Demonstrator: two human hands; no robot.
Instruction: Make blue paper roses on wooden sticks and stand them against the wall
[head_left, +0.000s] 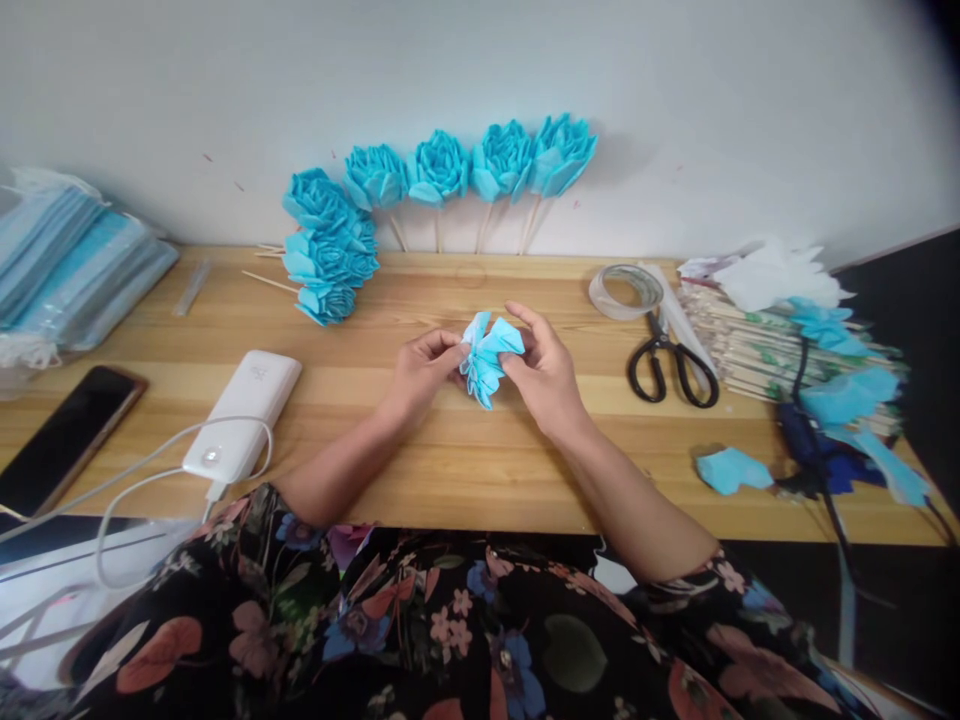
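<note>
A partly formed light-blue flower (486, 362) of folded, mask-like material is held above the middle of the wooden table. My left hand (433, 368) pinches its gathered left side between thumb and fingers. On the other side, my right hand (546, 368) grips a petal between thumb and fingers, the index finger raised a little. Behind them, several finished blue flowers on sticks (439, 170) lean against the wall. More blue flowers (330, 245) lie bunched to their left, with stick ends poking out.
Scissors (664, 365) and a tape roll (626, 290) lie to the right, near a pile of sticks (742, 340) and blue scraps (733, 470). At left are stacked face masks (75, 260), a phone (71, 440) and a white power bank (244, 415) with a cable.
</note>
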